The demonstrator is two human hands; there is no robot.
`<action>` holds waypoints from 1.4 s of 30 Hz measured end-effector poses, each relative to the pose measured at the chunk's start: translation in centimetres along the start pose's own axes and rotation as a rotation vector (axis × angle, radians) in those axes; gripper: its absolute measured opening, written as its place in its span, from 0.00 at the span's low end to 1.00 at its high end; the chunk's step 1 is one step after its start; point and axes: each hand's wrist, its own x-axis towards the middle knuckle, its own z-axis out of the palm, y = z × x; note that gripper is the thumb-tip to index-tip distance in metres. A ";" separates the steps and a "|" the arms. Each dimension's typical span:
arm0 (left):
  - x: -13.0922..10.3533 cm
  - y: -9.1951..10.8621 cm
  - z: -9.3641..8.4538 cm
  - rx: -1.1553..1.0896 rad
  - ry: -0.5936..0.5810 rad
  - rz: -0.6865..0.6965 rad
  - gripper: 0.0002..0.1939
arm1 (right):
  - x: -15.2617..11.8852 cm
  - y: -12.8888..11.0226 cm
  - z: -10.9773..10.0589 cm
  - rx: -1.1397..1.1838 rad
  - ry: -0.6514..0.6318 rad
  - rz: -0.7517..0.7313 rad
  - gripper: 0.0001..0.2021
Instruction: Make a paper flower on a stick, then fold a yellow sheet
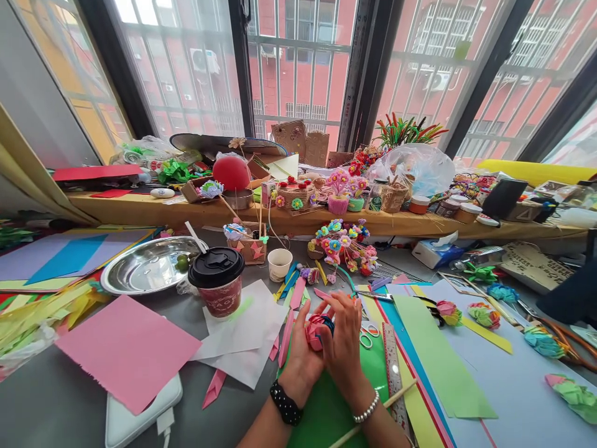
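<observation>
A pink and dark blue paper flower (316,331) rests in the palm of my left hand (301,358), whose fingers curl up around it. My right hand (344,339) leans over from the other side, its fingers bent against the flower and partly covering it. Beneath both hands lies a green sheet (321,410). Just right of my right hand are white-handled scissors (368,334) and a metal ruler (394,367). A thin wooden stick (392,401) crosses near my right wrist. Folded pink strips (286,336) lie left of my left hand.
A lidded cup (218,292) stands near a steel plate (135,270) at the left. Pink paper (129,348) covers part of a white device (140,415). Green paper (441,361) and paper flowers (485,315) lie right. Crafts crowd the wooden ledge (186,214) behind.
</observation>
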 end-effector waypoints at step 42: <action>0.3 -0.6 -0.3 0.140 -0.372 -0.012 0.18 | 0.7 -0.1 -1.0 0.111 -0.032 -0.318 0.19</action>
